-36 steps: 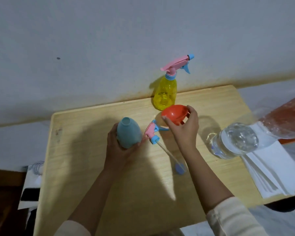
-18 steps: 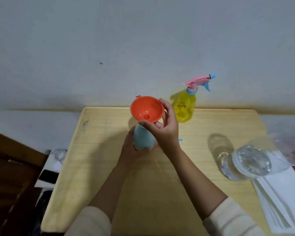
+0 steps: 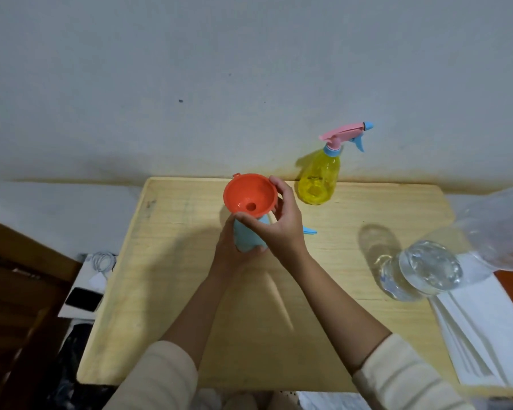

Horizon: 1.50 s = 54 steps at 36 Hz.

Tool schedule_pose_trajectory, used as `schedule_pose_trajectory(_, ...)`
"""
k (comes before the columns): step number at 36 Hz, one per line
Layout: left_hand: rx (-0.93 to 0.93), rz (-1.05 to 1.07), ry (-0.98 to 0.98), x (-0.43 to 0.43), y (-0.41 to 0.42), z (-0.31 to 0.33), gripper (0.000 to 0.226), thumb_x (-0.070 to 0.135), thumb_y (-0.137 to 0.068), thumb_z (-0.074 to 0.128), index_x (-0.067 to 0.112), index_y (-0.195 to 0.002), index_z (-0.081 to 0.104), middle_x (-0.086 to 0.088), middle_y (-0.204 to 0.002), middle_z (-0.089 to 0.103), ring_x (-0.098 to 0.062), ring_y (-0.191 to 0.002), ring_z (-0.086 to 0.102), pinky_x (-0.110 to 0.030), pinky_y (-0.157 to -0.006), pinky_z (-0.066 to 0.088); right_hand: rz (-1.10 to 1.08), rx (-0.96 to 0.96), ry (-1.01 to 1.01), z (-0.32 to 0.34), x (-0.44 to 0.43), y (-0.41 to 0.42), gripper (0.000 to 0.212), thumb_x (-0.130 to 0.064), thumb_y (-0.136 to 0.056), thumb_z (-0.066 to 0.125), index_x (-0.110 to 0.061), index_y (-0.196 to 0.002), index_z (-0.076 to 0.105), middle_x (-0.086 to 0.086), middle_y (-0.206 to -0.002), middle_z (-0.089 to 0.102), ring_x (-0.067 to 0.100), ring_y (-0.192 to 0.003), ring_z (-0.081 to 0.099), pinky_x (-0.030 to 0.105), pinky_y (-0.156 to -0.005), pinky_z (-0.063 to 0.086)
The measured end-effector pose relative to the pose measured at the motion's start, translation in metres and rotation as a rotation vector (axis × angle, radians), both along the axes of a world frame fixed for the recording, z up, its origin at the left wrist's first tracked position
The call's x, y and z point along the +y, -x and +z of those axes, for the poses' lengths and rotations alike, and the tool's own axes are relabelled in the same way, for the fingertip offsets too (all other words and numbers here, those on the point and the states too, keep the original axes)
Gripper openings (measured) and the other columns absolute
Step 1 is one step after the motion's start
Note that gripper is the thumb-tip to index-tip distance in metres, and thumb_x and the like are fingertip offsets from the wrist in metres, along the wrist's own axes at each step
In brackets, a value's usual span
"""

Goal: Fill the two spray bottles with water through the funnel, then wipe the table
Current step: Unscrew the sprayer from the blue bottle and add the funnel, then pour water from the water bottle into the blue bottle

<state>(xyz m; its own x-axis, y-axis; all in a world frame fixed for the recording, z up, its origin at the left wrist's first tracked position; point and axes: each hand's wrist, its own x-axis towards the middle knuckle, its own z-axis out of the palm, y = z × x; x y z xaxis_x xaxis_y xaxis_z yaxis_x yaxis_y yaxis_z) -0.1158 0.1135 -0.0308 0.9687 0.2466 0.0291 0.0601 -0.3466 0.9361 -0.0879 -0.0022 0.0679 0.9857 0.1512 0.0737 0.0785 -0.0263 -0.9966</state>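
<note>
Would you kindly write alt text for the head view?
The right hand sets an orange funnel on a blue bottle gripped by the left hand on a wooden table. A yellow spray bottle stands behind, a clear water bottle at right.

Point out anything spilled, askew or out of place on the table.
No spill shows. The clear water bottle lies on its side near the white cloth. A blue spray-head part peeks out behind the right hand, detached from the blue bottle.

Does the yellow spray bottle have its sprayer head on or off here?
On. The yellow spray bottle stands upright at the table's back edge, its pink sprayer head seated on the neck.
</note>
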Motion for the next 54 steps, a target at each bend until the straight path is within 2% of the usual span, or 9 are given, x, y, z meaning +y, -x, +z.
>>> schedule_pose_trajectory(4, -0.066, -0.039, -0.010, 0.001, -0.004, 0.005, 0.084, 0.038, -0.059, 0.083, 0.017, -0.132, 0.046, -0.002, -0.122, 0.060, -0.018, -0.109, 0.061, -0.050, -0.086, 0.052, -0.057, 0.006, 0.020, 0.000, 0.000, 0.003, 0.082, -0.017, -0.063, 0.086, -0.021, -0.131, 0.040, -0.017, -0.119, 0.048, -0.006, -0.107, 0.051, 0.007, -0.085, 0.045)
schedule_pose_trajectory(11, -0.055, 0.017, -0.194, 0.007, -0.008, -0.009, 0.094, 0.051, -0.055, 0.074, 0.005, -0.130, 0.044, -0.016, -0.113, 0.060, -0.032, -0.100, 0.058, -0.048, -0.081, 0.053, 0.006, 0.003, 0.123, 0.006, 0.004, 0.004, 0.083, -0.026, -0.072, 0.081, -0.018, -0.139, 0.033, -0.003, -0.135, 0.041, 0.009, -0.122, 0.044, 0.025, -0.101, 0.044)
schedule_pose_trajectory(19, 0.060, 0.210, 0.053, -0.016, 0.022, 0.014, 0.088, 0.051, -0.056, 0.061, 0.011, -0.132, 0.044, 0.001, -0.127, 0.044, -0.017, -0.115, 0.047, -0.039, -0.094, 0.046, 0.010, 0.023, 0.129, 0.009, -0.026, 0.020, 0.088, -0.026, -0.080, 0.074, -0.018, -0.148, 0.018, 0.004, -0.153, 0.027, 0.013, -0.139, 0.028, 0.025, -0.110, 0.029)
schedule_pose_trajectory(24, -0.065, 0.392, 0.148, -0.061, 0.066, 0.034, 0.060, 0.031, -0.073, 0.063, 0.007, -0.125, 0.047, -0.009, -0.126, 0.049, -0.025, -0.114, 0.052, -0.040, -0.095, 0.047, -0.214, -0.170, 0.318, 0.000, -0.085, 0.057, 0.049, -0.016, -0.081, 0.070, -0.011, -0.125, 0.049, 0.001, -0.126, 0.049, 0.006, -0.118, 0.047, 0.025, -0.099, 0.042)
schedule_pose_trajectory(30, -0.209, 0.001, 0.178, -0.144, 0.059, 0.085, 0.030, 0.019, -0.079, 0.064, 0.025, -0.107, 0.054, 0.009, -0.110, 0.060, -0.010, -0.107, 0.057, -0.032, -0.099, 0.046, -0.521, -0.217, 0.441, -0.028, -0.165, 0.107, 0.030, -0.012, -0.079, 0.068, -0.016, -0.104, 0.051, -0.002, -0.104, 0.052, 0.008, -0.098, 0.051, 0.015, -0.084, 0.041)
schedule_pose_trajectory(35, -0.322, -0.323, 0.101, -0.209, 0.033, 0.137, 0.052, 0.034, -0.080, 0.066, 0.019, -0.127, 0.048, 0.010, -0.126, 0.051, 0.001, -0.121, 0.046, -0.017, -0.103, 0.037, -0.775, -0.116, 0.468, -0.036, -0.224, 0.117, 0.051, -0.024, -0.073, 0.077, -0.010, -0.113, 0.047, -0.003, -0.109, 0.043, 0.017, -0.106, 0.045, 0.034, -0.087, 0.045)
schedule_pose_trajectory(43, -0.271, -0.400, -0.006, -0.279, 0.015, 0.152, 0.102, 0.032, -0.072, 0.079, 0.029, -0.148, 0.011, 0.008, -0.144, 0.025, 0.005, -0.128, 0.028, 0.000, -0.096, 0.024, -0.429, 0.065, 0.501, -0.031, -0.264, 0.058, 0.098, -0.052, -0.056, 0.076, -0.016, -0.137, 0.033, -0.003, -0.134, 0.044, 0.012, -0.125, 0.041, 0.031, -0.103, 0.041)
schedule_pose_trajectory(47, -0.281, -0.296, 0.005, -0.289, 0.010, 0.152, 0.097, 0.028, -0.076, 0.077, 0.043, -0.144, 0.010, -0.003, -0.147, 0.031, -0.014, -0.129, 0.041, -0.020, -0.101, 0.037, -0.377, 0.033, 0.366, -0.027, -0.268, 0.044, 0.100, -0.035, -0.058, 0.083, -0.023, -0.139, 0.026, -0.021, -0.128, 0.040, -0.006, -0.113, 0.044, 0.007, -0.087, 0.039)
schedule_pose_trajectory(54, -0.259, -0.179, 0.193, -0.260, 0.013, 0.150, 0.091, 0.031, -0.073, 0.078, 0.059, -0.134, 0.018, 0.002, -0.135, 0.044, -0.014, -0.117, 0.054, -0.039, -0.098, 0.049, -0.353, -0.053, 0.453, -0.021, -0.260, 0.040, 0.093, -0.035, -0.057, 0.086, -0.018, -0.132, 0.035, -0.009, -0.123, 0.045, 0.008, -0.113, 0.047, 0.024, -0.093, 0.042)
